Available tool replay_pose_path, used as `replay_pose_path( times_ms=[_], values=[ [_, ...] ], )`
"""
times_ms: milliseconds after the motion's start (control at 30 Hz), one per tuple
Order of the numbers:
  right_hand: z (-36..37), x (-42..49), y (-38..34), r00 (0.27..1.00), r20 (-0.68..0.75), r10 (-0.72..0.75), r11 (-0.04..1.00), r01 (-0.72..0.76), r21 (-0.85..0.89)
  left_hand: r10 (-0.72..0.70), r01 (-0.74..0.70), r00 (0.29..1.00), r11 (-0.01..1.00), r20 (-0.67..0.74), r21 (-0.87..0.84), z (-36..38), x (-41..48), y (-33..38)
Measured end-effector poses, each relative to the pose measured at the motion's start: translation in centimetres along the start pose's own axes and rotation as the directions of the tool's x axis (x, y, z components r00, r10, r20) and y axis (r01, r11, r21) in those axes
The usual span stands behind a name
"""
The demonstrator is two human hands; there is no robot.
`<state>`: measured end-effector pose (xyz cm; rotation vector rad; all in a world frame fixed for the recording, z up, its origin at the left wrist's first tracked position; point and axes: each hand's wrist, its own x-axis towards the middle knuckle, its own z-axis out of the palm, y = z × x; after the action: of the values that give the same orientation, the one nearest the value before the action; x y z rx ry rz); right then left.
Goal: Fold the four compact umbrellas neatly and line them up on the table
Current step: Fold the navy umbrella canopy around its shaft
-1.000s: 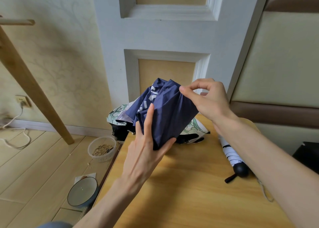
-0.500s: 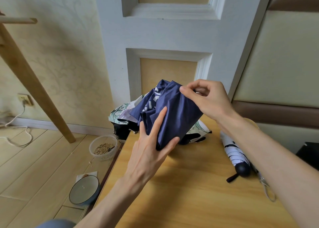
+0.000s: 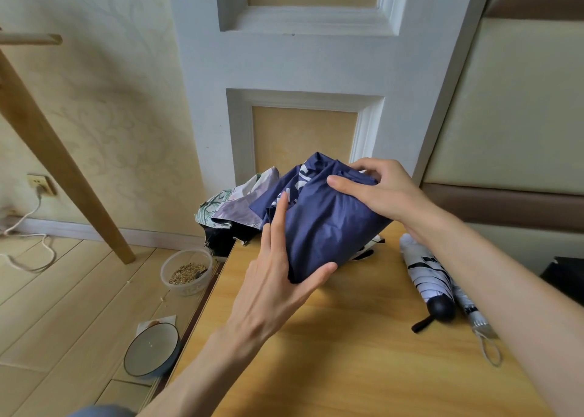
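Over the far end of the surface (image 3: 347, 353), the navy umbrella (image 3: 328, 227) is held up, the left hand (image 3: 271, 293) clamping its lower end between thumb and flat fingers and the right hand (image 3: 385, 192) curled over its top. The pleats probably want smoothing one way and wrapping tight before fastening. Fabric hides its handle and strap, and the floral umbrella (image 3: 234, 205) behind is partly covered

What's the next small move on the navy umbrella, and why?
Probably twist the right hand to wind the loose canopy tighter while the left hand steadies the lower end. The navy umbrella is held above the table, gripped at both ends, yet its fabric bulges in uneven folds, unlike the tightly rolled striped umbrella lying to the right.
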<state>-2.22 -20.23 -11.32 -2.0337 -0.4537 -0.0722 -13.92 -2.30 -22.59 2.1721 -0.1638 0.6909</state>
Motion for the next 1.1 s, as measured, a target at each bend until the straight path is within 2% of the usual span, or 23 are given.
replay_pose_path(
  times_ms=[233, 433, 533, 600, 700, 800, 867, 933, 1000, 1067, 1100],
  values=[
    [-0.1, 0.3, -0.2, 0.995, -0.101, 0.021, 0.993, -0.033, -0.117, 0.033, -0.061, 0.987, 0.983, 0.16, 0.174, -0.3, -0.1, 0.7],
    [0.1, 0.0, -0.6, 0.986, -0.163, -0.013, 0.991, -0.009, -0.134, -0.016, -0.011, 0.99, 0.983, 0.143, 0.183, -0.4, -0.3, 0.3],
    [0.3, -0.2, -0.7, 0.977, -0.211, -0.014, 0.996, -0.006, -0.092, -0.038, 0.003, 0.99, 0.969, 0.135, 0.248, -0.4, -0.3, 0.2],
    [0.2, -0.3, -0.8, 0.981, -0.194, 0.009, 0.999, -0.015, -0.033, -0.038, 0.003, 0.992, 0.963, 0.124, 0.269, -0.2, -0.3, 0.1],
    [-0.3, -0.6, -1.1, 0.996, -0.049, 0.072, 0.991, -0.066, 0.116, -0.088, 0.079, 0.995, 0.984, 0.056, 0.157, 0.0, 0.2, -0.8],
    [-0.6, -0.7, -0.5, 1.0, 0.008, 0.026, 0.988, -0.027, 0.151, -0.189, 0.186, 0.982, 0.974, -0.013, -0.13, 0.2, 0.5, -0.3],
    [-0.7, -1.2, 0.4, 1.0, 0.013, 0.005, 0.983, -0.007, 0.185, -0.31, 0.297, 0.95, 0.861, 0.037, -0.413, 0.2, 0.6, 0.8],
    [-0.6, -2.0, 1.5, 0.999, 0.037, 0.015, 0.971, -0.024, 0.239, -0.444, 0.442, 0.881, 0.642, 0.167, -0.626, 0.1, 0.7, 1.2],
    [0.1, -3.1, 2.4, 0.997, 0.077, 0.021, 0.96, -0.041, 0.276, -0.498, 0.543, 0.806, 0.409, 0.319, -0.733, 0.1, 0.8, 1.4],
    [1.0, -4.2, 3.0, 0.992, 0.123, 0.003, 0.964, -0.035, 0.264, -0.489, 0.582, 0.773, 0.291, 0.405, -0.76, 0.2, 0.9, 1.4],
    [1.4, -4.7, 3.2, 0.992, 0.125, -0.011, 0.97, -0.02, 0.24, -0.477, 0.591, 0.767, 0.267, 0.429, -0.761, 0.3, 0.8, 1.4]
  ],
)
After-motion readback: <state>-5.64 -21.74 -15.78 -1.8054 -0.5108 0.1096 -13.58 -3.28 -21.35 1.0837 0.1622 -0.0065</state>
